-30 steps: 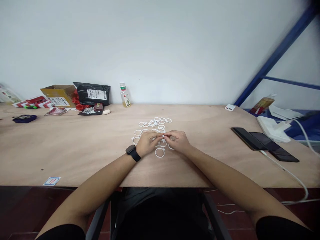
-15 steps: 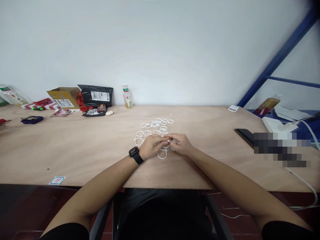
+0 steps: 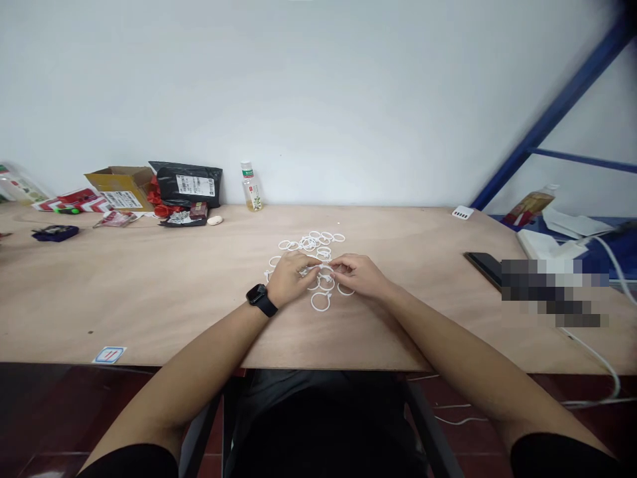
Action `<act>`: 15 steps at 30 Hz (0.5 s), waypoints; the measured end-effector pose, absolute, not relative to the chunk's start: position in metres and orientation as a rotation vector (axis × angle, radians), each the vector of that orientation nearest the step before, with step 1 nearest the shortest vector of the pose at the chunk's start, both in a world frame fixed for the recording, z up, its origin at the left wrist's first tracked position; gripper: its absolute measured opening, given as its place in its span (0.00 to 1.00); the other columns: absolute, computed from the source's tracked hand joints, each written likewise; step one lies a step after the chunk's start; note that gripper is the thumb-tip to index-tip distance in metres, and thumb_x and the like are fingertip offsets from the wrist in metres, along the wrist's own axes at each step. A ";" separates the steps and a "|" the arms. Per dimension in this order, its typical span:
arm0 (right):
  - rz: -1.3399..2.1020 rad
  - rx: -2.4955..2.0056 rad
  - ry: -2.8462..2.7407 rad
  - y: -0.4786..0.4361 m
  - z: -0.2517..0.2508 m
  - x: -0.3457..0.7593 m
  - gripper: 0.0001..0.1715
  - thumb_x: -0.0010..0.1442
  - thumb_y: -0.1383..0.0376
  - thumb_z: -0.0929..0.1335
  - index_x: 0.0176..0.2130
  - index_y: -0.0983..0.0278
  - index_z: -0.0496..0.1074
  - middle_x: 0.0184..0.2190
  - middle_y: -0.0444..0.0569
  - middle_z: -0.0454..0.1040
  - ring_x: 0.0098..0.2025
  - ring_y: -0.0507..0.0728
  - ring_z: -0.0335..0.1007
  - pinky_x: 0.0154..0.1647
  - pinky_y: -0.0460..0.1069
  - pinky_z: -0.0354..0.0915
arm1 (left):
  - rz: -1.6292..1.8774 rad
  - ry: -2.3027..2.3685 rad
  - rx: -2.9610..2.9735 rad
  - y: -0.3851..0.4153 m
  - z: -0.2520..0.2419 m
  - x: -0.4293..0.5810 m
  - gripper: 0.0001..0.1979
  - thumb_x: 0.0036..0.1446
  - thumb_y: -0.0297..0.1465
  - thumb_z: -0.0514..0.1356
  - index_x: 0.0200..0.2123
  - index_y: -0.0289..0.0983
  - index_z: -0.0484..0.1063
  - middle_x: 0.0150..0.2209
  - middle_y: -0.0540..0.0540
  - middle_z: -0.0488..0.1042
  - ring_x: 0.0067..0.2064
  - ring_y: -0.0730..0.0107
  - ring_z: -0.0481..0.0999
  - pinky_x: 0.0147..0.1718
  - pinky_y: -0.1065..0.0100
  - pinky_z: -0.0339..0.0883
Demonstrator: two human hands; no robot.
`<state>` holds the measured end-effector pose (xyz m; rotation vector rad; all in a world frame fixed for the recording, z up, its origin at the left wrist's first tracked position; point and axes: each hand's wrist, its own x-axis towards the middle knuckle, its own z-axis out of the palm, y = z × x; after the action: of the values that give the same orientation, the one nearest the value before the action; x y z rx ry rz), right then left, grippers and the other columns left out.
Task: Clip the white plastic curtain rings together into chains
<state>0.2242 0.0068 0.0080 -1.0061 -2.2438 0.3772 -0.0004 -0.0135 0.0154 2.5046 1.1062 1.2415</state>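
Between my two hands is a white plastic ring [image 3: 326, 287] with a small clasp-like tab at its top. My left hand [image 3: 291, 277], with a black watch on its wrist, pinches the tab from the left. From the right, the fingertips of my right hand [image 3: 362, 275] pinch at the same spot. Fingers partly cover the tab, so its details are hidden. Nearest me a loose white ring [image 3: 321, 310] lies flat. Beyond the hands, several more white rings [image 3: 308, 243] are spread in an overlapping group, some partly behind my left hand.
Along the wall stand a bottle [image 3: 251, 192], a black parcel bag [image 3: 192, 179] and an open cardboard box [image 3: 122, 189]. A phone [image 3: 482, 267] and white cables lie to the right. A numbered card [image 3: 110, 355] rests by the table's front edge.
My hands have drawn slightly apart, and the ring between them now shows more clearly. The whole view has shifted slightly. The loose rings stay where they lay on the table.
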 end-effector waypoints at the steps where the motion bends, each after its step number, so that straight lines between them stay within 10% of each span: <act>1: 0.357 -0.995 -2.305 0.009 0.008 0.227 0.12 0.56 0.61 0.70 0.41 0.61 0.77 0.36 0.49 0.79 0.34 0.55 0.74 0.38 0.50 0.69 | 1.240 1.133 2.500 -0.013 0.016 -0.002 0.08 0.58 0.32 0.59 0.38 0.40 0.78 0.34 0.47 0.80 0.37 0.66 0.75 0.43 0.61 0.66; 15: 0.382 -1.019 -2.477 0.018 0.001 0.232 0.15 0.60 0.66 0.67 0.48 0.63 0.74 0.37 0.50 0.77 0.40 0.57 0.72 0.42 0.51 0.67 | 0.621 2.365 2.160 0.028 0.036 -0.090 0.16 0.56 0.31 0.52 0.44 0.37 0.76 0.43 0.38 0.79 0.48 0.49 0.74 0.48 0.51 0.60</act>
<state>0.2323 0.0180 0.0009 -1.0191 -2.4774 0.3819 -0.0905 0.0279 0.0359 2.1603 2.3645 0.6213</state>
